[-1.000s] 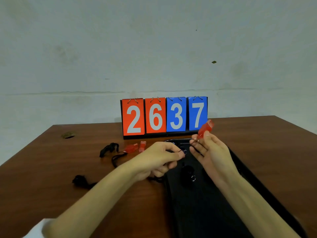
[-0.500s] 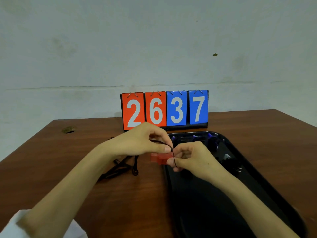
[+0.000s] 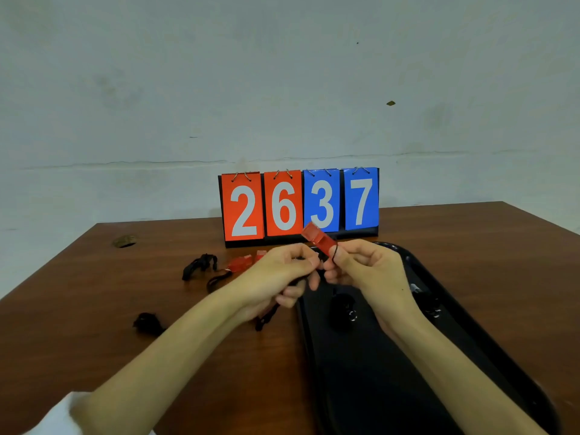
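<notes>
**Cord-to-whistle fitting: loose loop and one-ended hold are the weak points**

Nearest us, a black tray [image 3: 392, 387] lies on the table [image 3: 94, 309] under the right forearm. It holds small dark parts [image 3: 345, 309] that we cannot identify.

Above its far end both hands work in the air. The left grip [image 3: 276, 274] is narrow, thumb and forefinger pinching a black cord [image 3: 265, 320] whose free length dangles below the hand towards the table. The right grip [image 3: 370, 271] is curled round the lower end of a red whistle [image 3: 318, 238]. The whistle tilts up and to the left, clear of table and tray. A thin loop of the cord crosses it just above the fingers. We cannot tell whether the cord passes through an eyelet, because the fingers hide that spot.

In our judgement:
- The pinch is slight. If the dangling length catches the tray rim, the cord end may pull free.
- The whistle is held by one end only. A hard pull to tighten the loop may twist it out, dropping it into the tray.
- The loop may slide off rather than seat.

Further out, to the left, spare red whistles [image 3: 243, 262] and loose cords [image 3: 201, 265] lie on the table. We rate a tangle with them as unlikely.

At the far edge stands a score board [image 3: 299, 204] reading 2637. We see little risk to it.
</notes>
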The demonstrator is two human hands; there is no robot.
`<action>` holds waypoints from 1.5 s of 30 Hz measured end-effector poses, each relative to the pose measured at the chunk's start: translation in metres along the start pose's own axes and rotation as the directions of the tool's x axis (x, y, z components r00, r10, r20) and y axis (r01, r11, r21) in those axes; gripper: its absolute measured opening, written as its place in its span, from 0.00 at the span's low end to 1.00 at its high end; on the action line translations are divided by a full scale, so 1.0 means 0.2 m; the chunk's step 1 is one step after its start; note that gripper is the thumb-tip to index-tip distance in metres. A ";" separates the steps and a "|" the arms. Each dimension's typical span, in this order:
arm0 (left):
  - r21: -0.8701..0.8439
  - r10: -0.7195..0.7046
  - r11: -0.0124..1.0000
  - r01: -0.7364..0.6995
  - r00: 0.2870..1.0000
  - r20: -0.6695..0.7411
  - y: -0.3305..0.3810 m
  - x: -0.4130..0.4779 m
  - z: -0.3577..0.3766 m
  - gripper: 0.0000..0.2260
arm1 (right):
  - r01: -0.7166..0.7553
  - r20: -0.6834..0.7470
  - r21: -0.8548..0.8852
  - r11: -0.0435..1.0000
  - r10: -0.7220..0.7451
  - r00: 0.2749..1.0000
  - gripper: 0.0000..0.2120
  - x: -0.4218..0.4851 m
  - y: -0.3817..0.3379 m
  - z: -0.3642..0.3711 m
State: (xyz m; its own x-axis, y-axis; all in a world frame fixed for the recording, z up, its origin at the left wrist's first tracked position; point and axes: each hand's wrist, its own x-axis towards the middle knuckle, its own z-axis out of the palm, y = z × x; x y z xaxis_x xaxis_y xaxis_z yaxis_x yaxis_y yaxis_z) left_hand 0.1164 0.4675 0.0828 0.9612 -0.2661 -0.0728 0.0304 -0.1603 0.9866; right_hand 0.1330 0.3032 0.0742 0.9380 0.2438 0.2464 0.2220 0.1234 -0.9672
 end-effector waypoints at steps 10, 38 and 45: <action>0.584 0.154 0.806 -0.097 0.987 -0.049 0.08 -0.03 0.00 0.09 | 0.104 0.008 -0.746 0.658 -0.148 0.989 0.04 0.01 0.08 -0.02; 0.321 0.040 0.947 -0.002 0.993 -0.112 0.01 -0.01 0.01 0.11 | 0.084 -0.019 -0.062 0.995 -0.085 0.996 0.04 0.00 -0.02 -0.02; 0.479 0.242 0.865 -0.149 0.960 -0.139 0.03 -0.01 0.05 0.08 | 0.083 -0.212 -0.337 0.938 -0.161 0.964 0.04 0.02 0.04 -0.04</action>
State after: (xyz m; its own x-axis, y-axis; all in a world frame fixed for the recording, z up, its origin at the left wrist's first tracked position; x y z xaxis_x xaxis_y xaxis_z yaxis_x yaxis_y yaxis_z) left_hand 0.1115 0.4566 0.0880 0.9684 -0.1623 0.1893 -0.2482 -0.5544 0.7944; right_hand 0.1396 0.2977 0.0677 0.9247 0.0114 0.3804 0.3757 -0.1882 -0.9074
